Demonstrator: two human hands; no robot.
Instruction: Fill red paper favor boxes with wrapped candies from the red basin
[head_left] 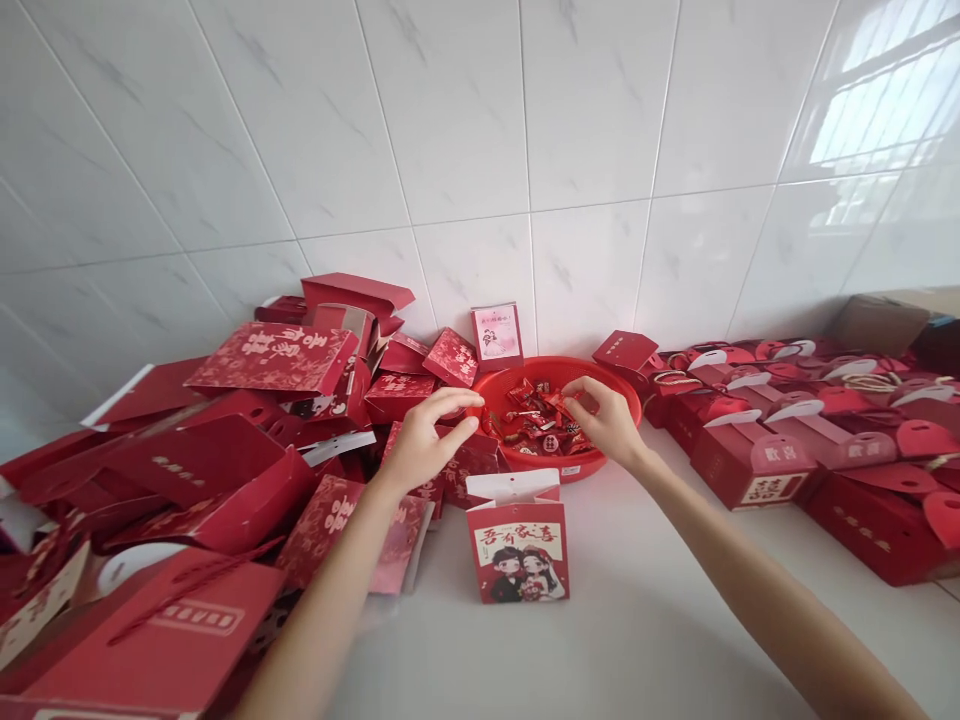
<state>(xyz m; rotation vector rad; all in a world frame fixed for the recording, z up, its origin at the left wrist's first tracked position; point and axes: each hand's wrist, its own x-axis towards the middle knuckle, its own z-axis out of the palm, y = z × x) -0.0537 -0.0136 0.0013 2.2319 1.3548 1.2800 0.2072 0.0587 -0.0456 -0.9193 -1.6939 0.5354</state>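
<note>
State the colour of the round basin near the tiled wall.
The basin is bright orange-red, shown best in the head view.

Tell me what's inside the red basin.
Inside the red basin lies a heap of small wrapped packets, many of them red. Whatever lies beneath the top ones is hidden, and the right hand covers part of the basin's right side.

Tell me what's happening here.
A person's right hand is over the wrapped candies in a red plastic basin; whether it grips one is unclear. The left hand is open at the basin's left edge. In front stands a red gift box with a cartoon wedding couple, its top open. Heaped red boxes lie to the left, rows of boxes to the right.
</note>
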